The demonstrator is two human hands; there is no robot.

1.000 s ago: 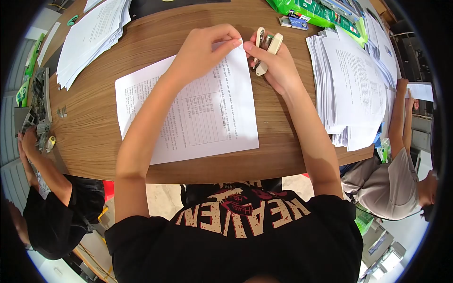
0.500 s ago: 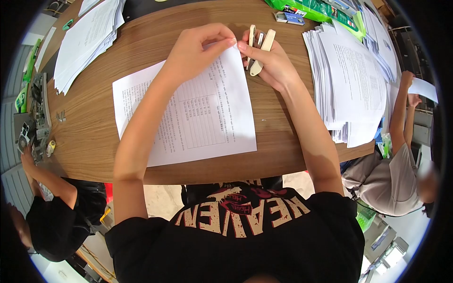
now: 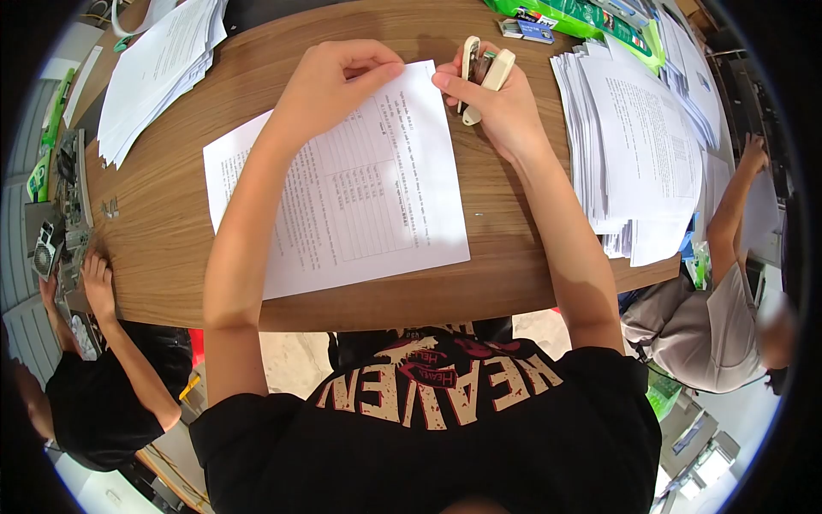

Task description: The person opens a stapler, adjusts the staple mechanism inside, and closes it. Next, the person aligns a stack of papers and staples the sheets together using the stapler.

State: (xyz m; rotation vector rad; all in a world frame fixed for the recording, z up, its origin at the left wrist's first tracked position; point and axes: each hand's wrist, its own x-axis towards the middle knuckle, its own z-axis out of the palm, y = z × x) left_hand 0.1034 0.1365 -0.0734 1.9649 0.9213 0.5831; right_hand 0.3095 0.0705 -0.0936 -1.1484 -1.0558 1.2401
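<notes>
A printed sheet or thin set of sheets [image 3: 368,231], with a ruled table on it, lies at an angle on the wooden table in front of me. My left hand [image 3: 338,90] reaches across it, thumb and forefinger pinched at its far edge. Beside the far right corner, my right hand [image 3: 505,107] is wrapped around a cream-coloured stapler [image 3: 498,70]. Its jaws are apart and the paper is not between them. The right thumb tip is close to the paper's corner; whether it touches I cannot tell.
Thick paper stacks stand at right [image 3: 634,146] and far left [image 3: 163,77]. A small blue box [image 3: 527,32] and a green package [image 3: 591,19] lie at the back right. Loose staples [image 3: 110,210] lie at left. Co-workers sit on both sides, one resting a hand [image 3: 98,283] at the table edge.
My hands have drawn apart: the left slid left along the paper's edge, the right moved slightly right with the stapler, off the corner. The left co-worker's hand came to the table edge.
</notes>
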